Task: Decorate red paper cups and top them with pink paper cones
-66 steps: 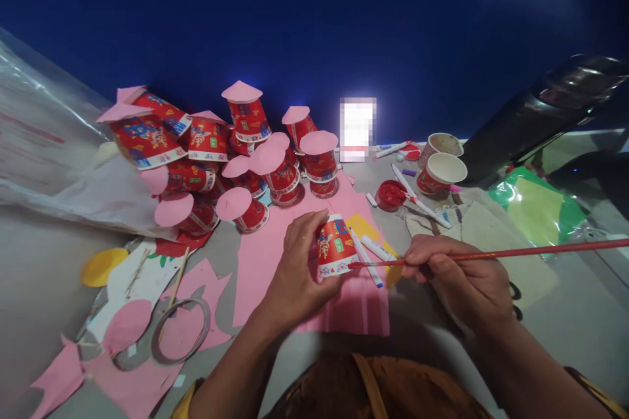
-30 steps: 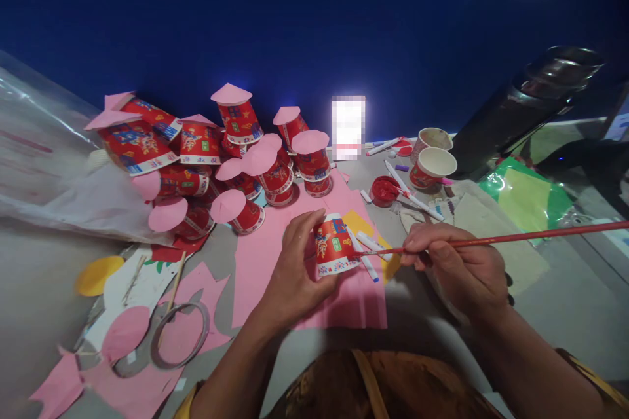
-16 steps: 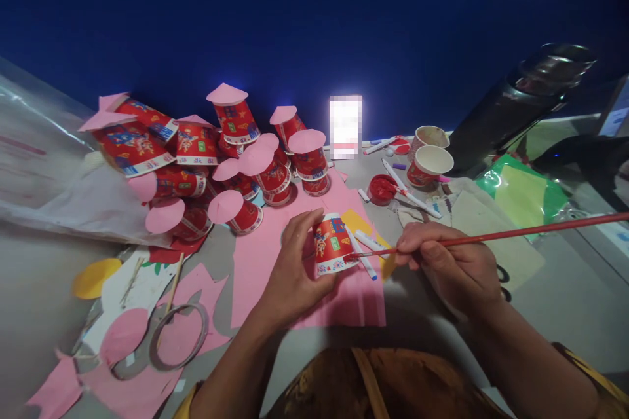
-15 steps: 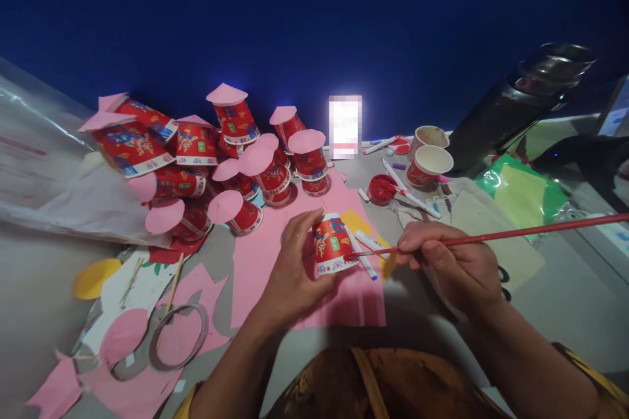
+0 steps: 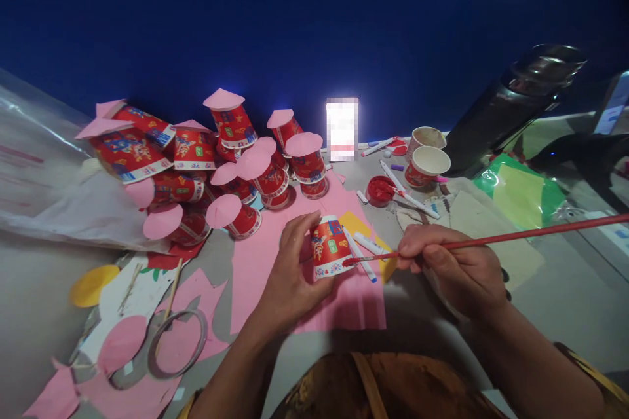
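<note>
My left hand (image 5: 295, 275) is wrapped round a red patterned paper cup (image 5: 330, 245) that is upside down, its white rim low, over a pink sheet (image 5: 275, 301). In my right hand (image 5: 457, 265) is a long red paintbrush (image 5: 531, 233), pinched near its bristle end. The brush tip, coated in red, touches the cup's lower right side near the rim. Two white markers lie just right of the cup, on yellow paper (image 5: 351, 221). Beyond them stands a small pot of red paint (image 5: 379, 191).
Several red cups with pink paper cones (image 5: 223, 99) crowd the back left. A tape roll (image 5: 177, 344) and pink scraps lie front left. Two paper cups (image 5: 430, 163), a black flask (image 5: 511, 101), a green packet (image 5: 521, 193) and a lit screen (image 5: 343, 129) are at the back.
The view has shifted slightly. The cup is tilted a little differently in my left hand, and the brush tip sits slightly lower against its side.
</note>
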`<act>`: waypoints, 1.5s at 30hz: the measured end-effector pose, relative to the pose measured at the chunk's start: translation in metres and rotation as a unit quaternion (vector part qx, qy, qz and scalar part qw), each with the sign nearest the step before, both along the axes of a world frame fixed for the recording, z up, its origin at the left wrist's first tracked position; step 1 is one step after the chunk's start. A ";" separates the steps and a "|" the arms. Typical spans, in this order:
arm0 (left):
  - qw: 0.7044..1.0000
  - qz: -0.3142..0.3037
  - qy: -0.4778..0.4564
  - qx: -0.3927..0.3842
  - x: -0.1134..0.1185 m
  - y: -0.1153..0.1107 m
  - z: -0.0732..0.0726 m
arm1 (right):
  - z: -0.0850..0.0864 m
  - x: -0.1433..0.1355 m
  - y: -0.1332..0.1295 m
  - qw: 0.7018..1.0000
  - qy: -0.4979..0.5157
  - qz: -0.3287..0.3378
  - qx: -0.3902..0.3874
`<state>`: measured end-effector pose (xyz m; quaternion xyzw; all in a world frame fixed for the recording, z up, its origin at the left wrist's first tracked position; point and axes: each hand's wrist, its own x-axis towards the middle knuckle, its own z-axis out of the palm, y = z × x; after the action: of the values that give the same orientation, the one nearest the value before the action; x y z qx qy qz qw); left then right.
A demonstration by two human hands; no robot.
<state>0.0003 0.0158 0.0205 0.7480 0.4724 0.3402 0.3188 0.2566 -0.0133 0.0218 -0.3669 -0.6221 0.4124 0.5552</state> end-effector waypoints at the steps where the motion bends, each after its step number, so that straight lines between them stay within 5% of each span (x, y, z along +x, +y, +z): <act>1: 1.000 0.001 0.000 0.003 0.000 0.000 0.000 | 0.000 0.000 0.000 1.000 0.005 -0.002 0.004; 10: 1.000 -0.006 0.000 0.004 0.000 -0.001 -0.001 | 0.002 -0.003 0.000 0.999 -0.019 0.027 -0.024; 19: 1.000 0.002 -0.018 -0.011 -0.001 0.000 -0.002 | 0.004 0.002 -0.003 0.993 0.050 -0.106 0.007; 45: 1.000 -0.021 -0.004 0.007 -0.003 -0.001 -0.007 | 0.002 0.003 -0.001 1.000 0.009 -0.023 -0.008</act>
<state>-0.0032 0.0151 0.0137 0.7584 0.4529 0.3401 0.3225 0.2592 -0.0141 0.0235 -0.3824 -0.6051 0.4077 0.5669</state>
